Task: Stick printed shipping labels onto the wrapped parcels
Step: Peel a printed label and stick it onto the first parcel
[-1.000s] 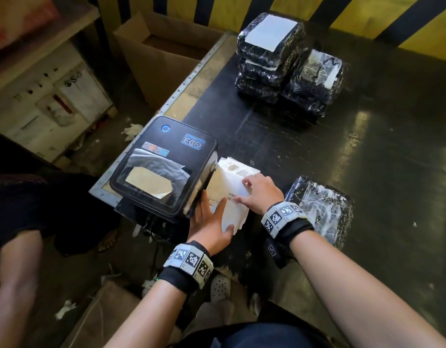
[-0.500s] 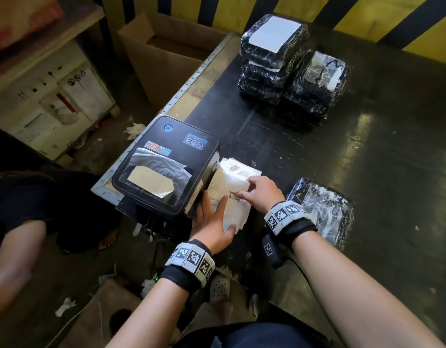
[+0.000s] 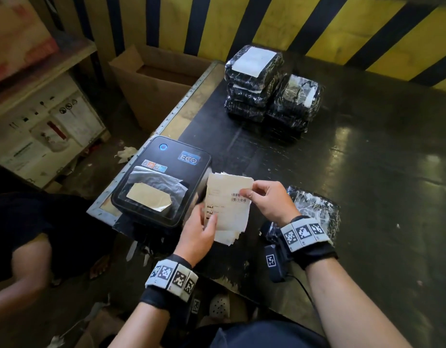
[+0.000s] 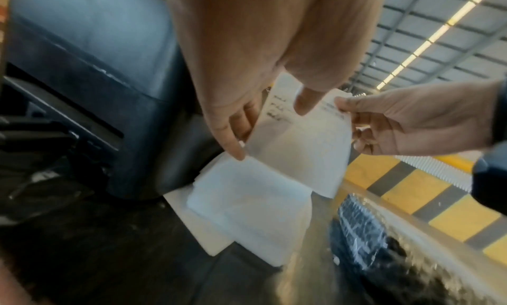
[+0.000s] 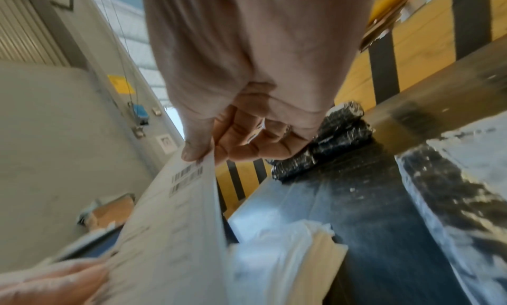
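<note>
White paper is what both your hands grip: your left hand pinches the lower left edge of the shipping label and your right hand pinches its upper right corner by the barcode, lifted above the label stack beside the label printer. One wrapped parcel lies on the black tabletop just right of your right wrist, with more stacked parcels at the far edge

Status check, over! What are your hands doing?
Both hands, left and right, pinch top shipping label. Unlabelled parcel waits beside. Nothing blocking.
</note>
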Demonstrator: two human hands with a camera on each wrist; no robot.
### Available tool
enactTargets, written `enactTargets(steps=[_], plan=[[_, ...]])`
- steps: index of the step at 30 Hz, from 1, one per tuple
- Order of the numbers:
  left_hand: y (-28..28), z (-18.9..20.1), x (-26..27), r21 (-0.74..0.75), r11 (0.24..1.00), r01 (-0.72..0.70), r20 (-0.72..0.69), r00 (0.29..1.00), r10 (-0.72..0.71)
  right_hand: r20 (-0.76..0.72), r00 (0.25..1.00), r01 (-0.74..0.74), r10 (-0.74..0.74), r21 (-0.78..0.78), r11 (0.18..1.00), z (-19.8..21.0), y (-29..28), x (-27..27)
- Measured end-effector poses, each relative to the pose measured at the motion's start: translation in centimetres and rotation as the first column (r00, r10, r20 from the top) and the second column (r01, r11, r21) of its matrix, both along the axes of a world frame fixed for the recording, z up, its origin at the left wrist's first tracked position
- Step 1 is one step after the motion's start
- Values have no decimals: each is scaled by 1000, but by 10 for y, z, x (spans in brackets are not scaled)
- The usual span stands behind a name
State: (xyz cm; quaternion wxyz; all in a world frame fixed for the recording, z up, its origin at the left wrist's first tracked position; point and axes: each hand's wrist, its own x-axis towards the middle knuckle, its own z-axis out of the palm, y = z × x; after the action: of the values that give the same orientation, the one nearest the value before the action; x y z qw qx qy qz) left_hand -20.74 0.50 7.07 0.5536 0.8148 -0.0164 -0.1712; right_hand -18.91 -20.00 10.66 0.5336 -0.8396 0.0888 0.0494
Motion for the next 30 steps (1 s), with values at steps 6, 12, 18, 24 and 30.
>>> enactTargets(steps=[6,12,18,24,30], plan=[[-12,37,11,-28,997,70,174,983,-64,63,984,158,-168,137,978,23,-6,-22],[-40,59,27,-159,982,101,216,974,-65,-22,974,224,-226,267,937,15,-17,-74],[-77,48,18,242,948,208,385,876,-291,6,889,449,-459,194,872,15,-37,-94],[-114,51,-2,295,822,488,483,666,-569,-43,825,546,-563,318,775,30,-50,-103],[-134,67,-12,182,828,530,446,706,-550,-86,820,507,-566,568,648,32,-56,-114]])
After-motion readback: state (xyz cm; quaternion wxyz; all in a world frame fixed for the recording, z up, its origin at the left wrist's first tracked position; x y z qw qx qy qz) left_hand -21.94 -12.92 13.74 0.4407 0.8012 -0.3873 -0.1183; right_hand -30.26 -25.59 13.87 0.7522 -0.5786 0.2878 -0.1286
